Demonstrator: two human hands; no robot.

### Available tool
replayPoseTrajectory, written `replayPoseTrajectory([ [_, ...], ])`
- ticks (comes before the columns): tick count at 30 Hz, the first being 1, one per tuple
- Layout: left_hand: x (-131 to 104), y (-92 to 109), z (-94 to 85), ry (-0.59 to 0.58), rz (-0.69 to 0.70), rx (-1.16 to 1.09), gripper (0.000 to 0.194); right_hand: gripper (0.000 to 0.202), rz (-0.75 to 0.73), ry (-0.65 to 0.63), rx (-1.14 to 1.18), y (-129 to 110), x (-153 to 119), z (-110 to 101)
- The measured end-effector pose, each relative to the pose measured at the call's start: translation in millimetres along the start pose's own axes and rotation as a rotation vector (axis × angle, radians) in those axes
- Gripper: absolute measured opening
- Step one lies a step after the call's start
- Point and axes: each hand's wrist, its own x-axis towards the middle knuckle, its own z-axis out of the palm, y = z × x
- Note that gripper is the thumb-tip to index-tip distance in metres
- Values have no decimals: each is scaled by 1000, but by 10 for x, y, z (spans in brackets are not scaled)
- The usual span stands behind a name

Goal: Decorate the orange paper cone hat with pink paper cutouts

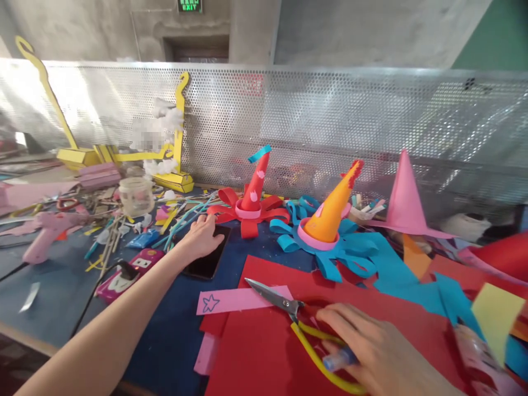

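My right hand (371, 346) is curled around a blue-capped marker (340, 358). Its forefinger lies over the handles of a pair of scissors (284, 302) with yellow and red grips; whether it presses on them I cannot tell. The scissors rest partly open, their blades across a pink paper strip (231, 300) bearing a drawn star, on red paper sheets (264, 352). Over a dark smartphone (212, 258) my left hand (202, 239) reaches out, thumb apart from the fingers, nothing visible in it. Its fingertips are close to the red cone hat (253, 192) with curled paper petals.
A yellow cone hat (328, 223) with blue petals and a pink pointed hat (406, 201) stand further right. At left are a purple power strip (142, 267), a pink glue gun (49, 231), a clear jar (136, 196) and scattered scraps. Perforated metal panels (309, 121) line the back.
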Motion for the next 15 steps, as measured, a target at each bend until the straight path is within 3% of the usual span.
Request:
replayPoseTrajectory([
  [3,28,50,99,-47,0,17,53,23,-9,110,-33,23,1,-133],
  [9,-17,157,172,-66,-37,64,55,20,15,475,-74,84,-76,-363],
  [15,-36,226,250,-23,-42,99,48,21,8,576,-61,72,-151,-354],
])
